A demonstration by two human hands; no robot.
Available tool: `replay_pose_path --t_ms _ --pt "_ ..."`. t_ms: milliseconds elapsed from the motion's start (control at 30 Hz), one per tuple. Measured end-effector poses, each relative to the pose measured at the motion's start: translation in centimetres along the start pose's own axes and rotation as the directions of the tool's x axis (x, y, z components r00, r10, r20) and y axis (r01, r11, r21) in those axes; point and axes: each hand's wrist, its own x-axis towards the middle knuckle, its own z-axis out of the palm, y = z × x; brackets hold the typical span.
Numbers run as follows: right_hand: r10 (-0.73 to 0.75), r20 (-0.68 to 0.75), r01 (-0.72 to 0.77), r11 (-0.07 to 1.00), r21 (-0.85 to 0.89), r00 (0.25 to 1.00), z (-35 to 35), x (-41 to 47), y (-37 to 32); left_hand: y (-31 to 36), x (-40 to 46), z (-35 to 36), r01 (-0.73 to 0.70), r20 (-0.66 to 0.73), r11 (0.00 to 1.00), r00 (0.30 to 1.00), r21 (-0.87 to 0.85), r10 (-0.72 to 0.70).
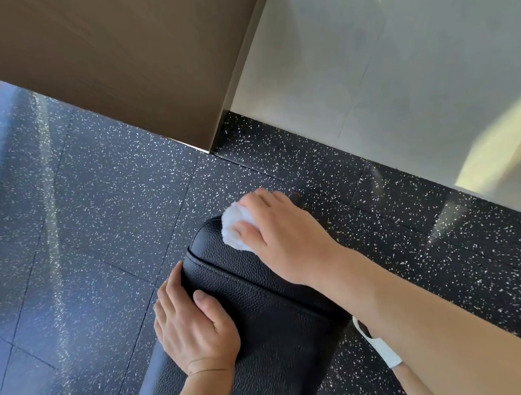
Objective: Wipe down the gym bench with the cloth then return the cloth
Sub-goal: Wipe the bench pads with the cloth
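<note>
— Presently, what are you reporting on the right hand?

— I am pressing my right hand down on the cloth, a bunched white wad sitting at the far end of the bench. My fingers are curling over the top of it and my thumb is closing in on its near side, so I am holding it rather than merely resting on it. Most of the cloth is lying under my palm; only the left part is showing.

— And the left?

— My left hand is bracing the bench at its left edge. The fingers are wrapping down over the side and the thumb is lying on the top surface. I am gripping the pad there, nothing else.

— How are you judging the materials?

— The cloth is looking soft, light and fluffy, so I am expecting it to crumple and slip out unless I am keeping it gathered in the palm with downward pressure. The bench cover is looking like grained black leatherette, smooth enough for the wad to glide, with a raised seam near the end that may be catching fibres.

— Progress?

— I am judging the wiping as under way at the far end. The return of the cloth is not yet done, and where it belongs is not showing. Around us I am seeing only speckled dark floor.
</note>
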Motion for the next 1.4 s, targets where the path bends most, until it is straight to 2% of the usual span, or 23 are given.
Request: replay_pose_path --t_ms 133,367,533,700,867,1033,1100,1167,1267,1333,1400 --pt "0.004 -0.065 0.002 0.996 0.089 0.998 -0.2 -1.0 0.3 -0.2 -0.1 0.2 -0.011 -0.017 1.000 1.000 0.002 0.011" --pt "-0.106 -0.296 0.062 0.986 -0.153 0.949 -1.0 -10.9 2.0 -0.3 -0.2 0.4 -0.022 -0.054 1.000 0.998 0.018 0.023" --pt "-0.160 -0.377 0.093 0.977 -0.190 0.912 0.8 -7.1 -0.2 -0.2 -0.2 0.4 -0.021 -0.058 1.000 0.998 0.006 0.022" --pt "-0.039 -0.373 -0.069 0.960 -0.271 0.927 1.4 -4.7 -1.8 -0.2 -0.1 0.3 -0.030 -0.062 1.000 0.998 -0.008 0.030" --pt "-0.105 -0.482 -0.110 0.912 -0.396 0.870 3.7 -11.2 -2.0 -0.3 -0.3 0.0 -0.036 -0.038 0.999 0.999 -0.034 0.035" --pt "-0.032 -0.542 -0.212 0.900 -0.381 0.840 9.5 -17.3 -5.5 -0.8 -0.2 -0.1 -0.038 -0.028 0.996 0.999 -0.082 0.036" --pt "-0.002 -0.532 -0.228 0.902 -0.366 0.846 11.4 -18.9 -7.0 -1.1 -0.5 -0.5 -0.088 -0.007 0.989 0.996 -0.121 0.088" --pt "0.017 -0.499 -0.219 0.911 -0.350 0.866 13.2 -20.4 -8.3 -2.0 -1.2 -1.2 -0.221 0.024 0.963 0.973 -0.153 0.228" --pt "0.056 -0.477 -0.218 0.931 -0.291 0.877 16.0 -23.5 -9.5 -5.5 -2.7 -2.6 -0.477 0.100 0.870 0.866 -0.127 0.490" --pt "0.086 -0.494 -0.229 0.944 -0.237 0.865 17.7 -25.6 -9.4 -8.6 -4.7 -3.0 -0.570 0.138 0.818 0.807 -0.075 0.574" --pt "0.095 -0.538 -0.215 0.963 -0.165 0.837 18.9 -27.2 -9.0 -10.9 -7.2 -2.9 -0.598 0.150 0.801 0.790 -0.030 0.595"
